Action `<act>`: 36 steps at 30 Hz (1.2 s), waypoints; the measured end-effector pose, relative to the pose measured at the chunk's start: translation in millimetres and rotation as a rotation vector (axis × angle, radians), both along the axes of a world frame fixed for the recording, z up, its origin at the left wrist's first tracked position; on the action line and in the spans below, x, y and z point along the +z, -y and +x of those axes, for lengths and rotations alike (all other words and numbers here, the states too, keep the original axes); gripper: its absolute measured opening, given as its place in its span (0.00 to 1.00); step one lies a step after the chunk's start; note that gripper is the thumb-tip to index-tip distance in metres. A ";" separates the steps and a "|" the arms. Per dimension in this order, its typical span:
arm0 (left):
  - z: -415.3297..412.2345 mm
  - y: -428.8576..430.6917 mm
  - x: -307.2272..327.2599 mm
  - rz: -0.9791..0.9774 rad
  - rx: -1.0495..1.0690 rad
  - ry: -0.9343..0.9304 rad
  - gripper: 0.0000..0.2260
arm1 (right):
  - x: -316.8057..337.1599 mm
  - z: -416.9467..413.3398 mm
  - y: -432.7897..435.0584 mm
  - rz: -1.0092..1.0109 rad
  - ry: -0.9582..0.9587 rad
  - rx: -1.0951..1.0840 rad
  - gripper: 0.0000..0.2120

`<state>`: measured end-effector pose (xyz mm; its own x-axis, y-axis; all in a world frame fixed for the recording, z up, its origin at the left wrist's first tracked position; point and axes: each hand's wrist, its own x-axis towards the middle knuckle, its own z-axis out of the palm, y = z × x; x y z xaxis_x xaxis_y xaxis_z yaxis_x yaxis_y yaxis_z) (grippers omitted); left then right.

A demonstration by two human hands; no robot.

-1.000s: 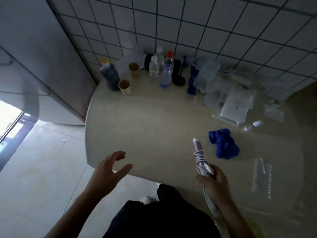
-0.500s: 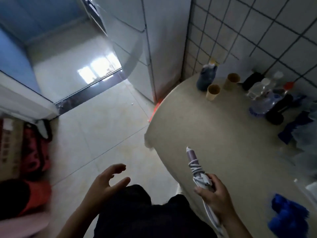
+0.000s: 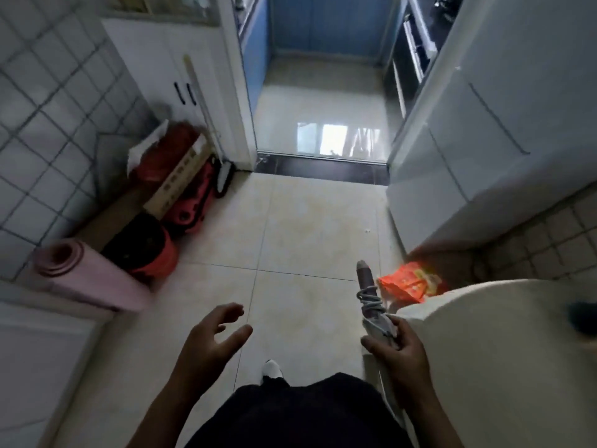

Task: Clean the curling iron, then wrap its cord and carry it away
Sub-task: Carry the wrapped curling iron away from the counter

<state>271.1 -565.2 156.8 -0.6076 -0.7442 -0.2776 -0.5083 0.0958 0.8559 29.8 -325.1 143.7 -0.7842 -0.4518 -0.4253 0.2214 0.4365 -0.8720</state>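
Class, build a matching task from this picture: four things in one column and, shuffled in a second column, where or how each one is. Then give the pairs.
Column one
1. curling iron
2. left hand
3. rolled mat
4. orange packet

Column two
A. pink, lying on the floor at the left
B. open, holding nothing
C. gripped by the right hand, cord wound round it
D. just past the edge of the table

Pairs: 1-C, 2-B, 3-A, 4-D

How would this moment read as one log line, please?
step: carry-away | right hand grips curling iron, cord wrapped | left hand open
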 end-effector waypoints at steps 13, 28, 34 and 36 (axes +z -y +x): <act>146.1 43.6 -32.6 0.196 0.704 -0.046 0.20 | 10.8 76.7 260.1 0.142 -0.067 0.731 0.21; 235.4 151.6 -18.0 0.097 1.268 -0.002 0.17 | -14.3 202.4 547.7 0.094 -0.061 1.373 0.19; 305.1 161.6 -9.9 0.069 1.492 -0.024 0.19 | -14.3 278.7 603.1 0.113 -0.093 1.510 0.20; 334.0 169.0 -14.2 0.057 1.521 -0.022 0.18 | -15.8 317.0 619.7 0.094 -0.099 1.539 0.20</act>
